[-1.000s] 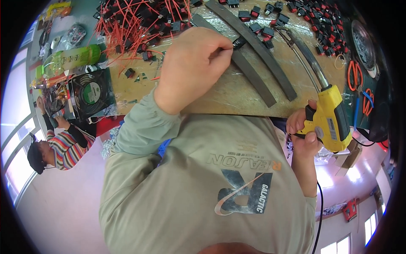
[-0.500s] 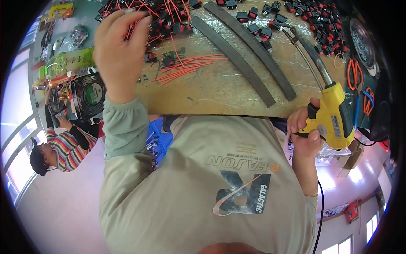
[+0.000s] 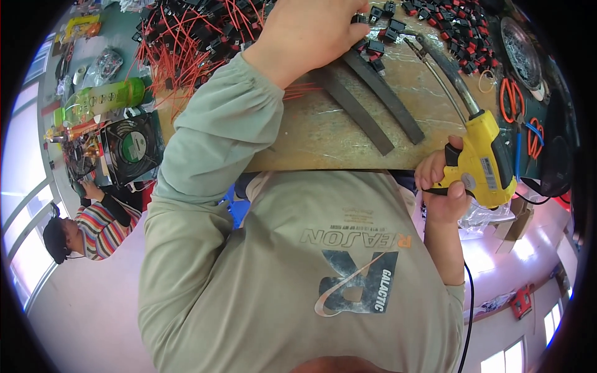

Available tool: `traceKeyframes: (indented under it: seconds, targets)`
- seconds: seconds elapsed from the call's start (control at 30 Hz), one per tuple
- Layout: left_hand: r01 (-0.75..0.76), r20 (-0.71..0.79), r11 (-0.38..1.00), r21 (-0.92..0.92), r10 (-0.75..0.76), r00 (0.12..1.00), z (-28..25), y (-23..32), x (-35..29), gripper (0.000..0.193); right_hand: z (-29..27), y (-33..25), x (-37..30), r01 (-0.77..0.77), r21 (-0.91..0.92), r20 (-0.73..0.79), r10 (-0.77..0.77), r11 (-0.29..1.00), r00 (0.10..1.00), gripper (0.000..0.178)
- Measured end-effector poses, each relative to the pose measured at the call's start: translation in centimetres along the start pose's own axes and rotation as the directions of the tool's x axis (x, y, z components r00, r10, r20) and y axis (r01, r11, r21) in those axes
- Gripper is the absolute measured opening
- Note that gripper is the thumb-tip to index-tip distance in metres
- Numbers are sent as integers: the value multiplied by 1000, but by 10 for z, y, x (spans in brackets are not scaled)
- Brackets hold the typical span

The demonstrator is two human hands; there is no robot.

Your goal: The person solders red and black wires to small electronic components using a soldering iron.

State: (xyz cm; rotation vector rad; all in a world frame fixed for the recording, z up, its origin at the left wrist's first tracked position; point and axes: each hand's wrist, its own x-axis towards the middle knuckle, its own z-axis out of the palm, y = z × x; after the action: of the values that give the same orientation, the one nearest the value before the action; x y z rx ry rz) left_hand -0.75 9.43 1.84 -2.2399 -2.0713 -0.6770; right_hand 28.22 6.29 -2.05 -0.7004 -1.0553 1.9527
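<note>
My left hand point(image 3: 308, 34) reaches across the far ends of two dark flat strips point(image 3: 354, 112). Its thumb and fingertips close around a black rocker switch point(image 3: 359, 19) at the far side of the bench; the hand partly hides it. In my right hand point(image 3: 443, 180) is a yellow soldering gun point(image 3: 482, 163), gripped by its handle near the front edge. The gun's long metal barrel and thin feed tube point away from me, toward a few loose switches point(image 3: 375, 48). Red wires point(image 3: 305, 90) lie partly under my left wrist.
A big heap of switches with red wires point(image 3: 186, 46) spreads at the far left. More red-and-black switches point(image 3: 457, 34) pile up at the far right, by orange-handled scissors point(image 3: 512, 99) and a round dish point(image 3: 522, 53). A fan point(image 3: 132, 146) and green bottle point(image 3: 106, 99) stand left. Another person point(image 3: 99, 227) sits beyond.
My left hand has moved right, from above the wired heap to the loose switches, and its fingers have closed on one. My right hand keeps the soldering gun in nearly the same place.
</note>
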Motion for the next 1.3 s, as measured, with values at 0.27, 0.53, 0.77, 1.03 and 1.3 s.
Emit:
traceKeyframes:
  seconds: [0.27,0.53,0.77,1.03,1.3]
  targets:
    - [274,106,913,-302,-254,961,-42,25,-14,36,-1,0,0,13,14,-7,-13,1000,1000,79]
    - [227,35,943,-242,-226,974,-27,24,-59,19,0,0,0,13,-15,12,-13,1000,1000,78]
    - [165,-107,970,-181,-186,977,-19,29,-61,18,-1,-1,-1,-9,47,8,9,999,1000,75]
    - [130,-59,987,-98,-136,989,-11,29,-62,19,-3,1,-1,-7,32,10,6,999,1000,77]
    - [72,-83,994,-88,-79,993,-9,23,-64,19,0,0,0,19,-19,18,-19,1000,1000,77]
